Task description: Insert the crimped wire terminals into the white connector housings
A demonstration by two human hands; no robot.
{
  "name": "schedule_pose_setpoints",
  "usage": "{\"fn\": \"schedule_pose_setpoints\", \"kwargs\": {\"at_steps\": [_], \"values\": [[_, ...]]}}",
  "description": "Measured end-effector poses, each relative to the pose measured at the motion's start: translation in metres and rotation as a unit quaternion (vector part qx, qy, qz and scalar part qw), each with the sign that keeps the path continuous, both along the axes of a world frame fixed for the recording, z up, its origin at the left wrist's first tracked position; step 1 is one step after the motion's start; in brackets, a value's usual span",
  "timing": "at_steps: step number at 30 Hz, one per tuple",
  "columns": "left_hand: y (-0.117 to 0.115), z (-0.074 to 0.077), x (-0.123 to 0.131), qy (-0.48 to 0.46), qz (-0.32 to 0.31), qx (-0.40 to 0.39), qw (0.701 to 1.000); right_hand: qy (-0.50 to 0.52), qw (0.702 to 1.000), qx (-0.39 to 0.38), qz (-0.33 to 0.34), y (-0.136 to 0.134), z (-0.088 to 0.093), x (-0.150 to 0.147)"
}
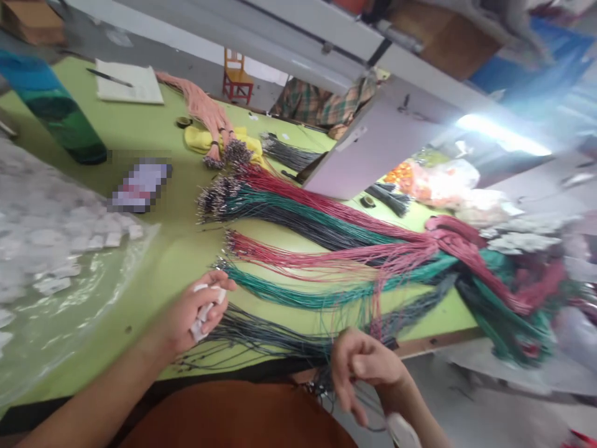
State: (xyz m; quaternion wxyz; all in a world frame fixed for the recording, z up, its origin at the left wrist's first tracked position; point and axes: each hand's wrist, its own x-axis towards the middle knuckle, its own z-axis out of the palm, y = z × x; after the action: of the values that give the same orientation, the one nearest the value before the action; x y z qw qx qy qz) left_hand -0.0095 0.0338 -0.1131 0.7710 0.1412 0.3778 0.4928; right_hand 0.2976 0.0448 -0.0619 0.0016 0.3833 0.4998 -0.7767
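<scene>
My left hand [196, 314] is closed around a few small white plastic pieces [205, 308] above the green table [153, 134]. Just right of it lie the ends of the dark wires [261, 336]. My right hand [361, 367] hangs at the table's near edge, fingers curled down and pinching thin dark wire strands that trail below. Bundles of red wires [298, 252], green wires [289, 289] and a further red, green and black bundle [289, 208] fan across the table, metal tips pointing left.
A clear plastic bag of white pieces [51, 249] covers the left side. A green-blue roll [51, 102], a notepad with pen [128, 84], pink wires [205, 112] on yellow cloth and a grey panel [373, 146] stand farther back. Tangled wires hang off the right edge.
</scene>
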Motion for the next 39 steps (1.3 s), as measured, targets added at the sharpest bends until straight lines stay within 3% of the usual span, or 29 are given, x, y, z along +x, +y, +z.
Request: {"fn": "schedule_pose_setpoints", "kwargs": {"at_steps": [2,4,6,8,10,12,18,22,24,26,28,32,36,37,39], "values": [[0.001,0.000,-0.002,-0.016,0.004,-0.001,1.000,-0.074,0.993,0.027,0.084,-0.009,0.002,0.000],[0.001,-0.001,0.000,-0.012,-0.001,-0.007,1.000,-0.142,0.965,0.195,0.098,-0.014,-0.004,-0.018],[0.000,-0.002,0.002,0.017,0.007,-0.018,1.000,-0.183,0.892,0.407,0.064,-0.017,-0.018,-0.045],[0.000,-0.003,0.004,0.051,0.027,-0.022,0.998,-0.218,0.798,0.559,0.050,-0.017,-0.034,-0.070],[0.001,-0.003,0.002,0.070,0.049,-0.016,0.996,-0.241,0.725,0.641,0.072,-0.016,-0.047,-0.085],[0.003,-0.002,-0.001,0.079,0.070,-0.008,0.994,-0.234,0.698,0.672,0.083,-0.015,-0.054,-0.087],[0.009,-0.001,-0.009,0.086,0.124,-0.002,0.989,-0.143,0.760,0.633,0.003,-0.013,-0.042,-0.072],[0.008,-0.001,-0.006,0.098,0.091,0.002,0.991,-0.207,0.717,0.663,0.058,-0.018,-0.047,-0.084],[0.007,-0.002,-0.005,0.104,0.076,0.001,0.992,-0.224,0.709,0.665,0.070,-0.019,-0.050,-0.089],[0.006,-0.002,-0.005,0.099,0.076,0.004,0.992,-0.204,0.733,0.648,0.044,-0.018,-0.049,-0.087],[0.006,0.000,-0.006,0.084,0.085,0.012,0.993,-0.165,0.782,0.601,0.007,-0.017,-0.040,-0.079],[0.005,0.003,-0.007,0.065,0.096,0.012,0.993,-0.062,0.883,0.465,-0.004,-0.019,-0.002,-0.068],[-0.002,-0.002,0.002,0.046,0.024,-0.003,0.999,0.070,0.917,0.389,0.055,-0.021,0.024,-0.089],[-0.004,-0.005,0.005,0.049,-0.001,-0.010,0.999,0.079,0.920,0.380,0.051,-0.019,0.024,-0.097],[-0.008,-0.010,0.011,0.064,-0.040,-0.027,0.997,0.033,0.915,0.403,-0.019,-0.012,0.014,-0.110]]}}
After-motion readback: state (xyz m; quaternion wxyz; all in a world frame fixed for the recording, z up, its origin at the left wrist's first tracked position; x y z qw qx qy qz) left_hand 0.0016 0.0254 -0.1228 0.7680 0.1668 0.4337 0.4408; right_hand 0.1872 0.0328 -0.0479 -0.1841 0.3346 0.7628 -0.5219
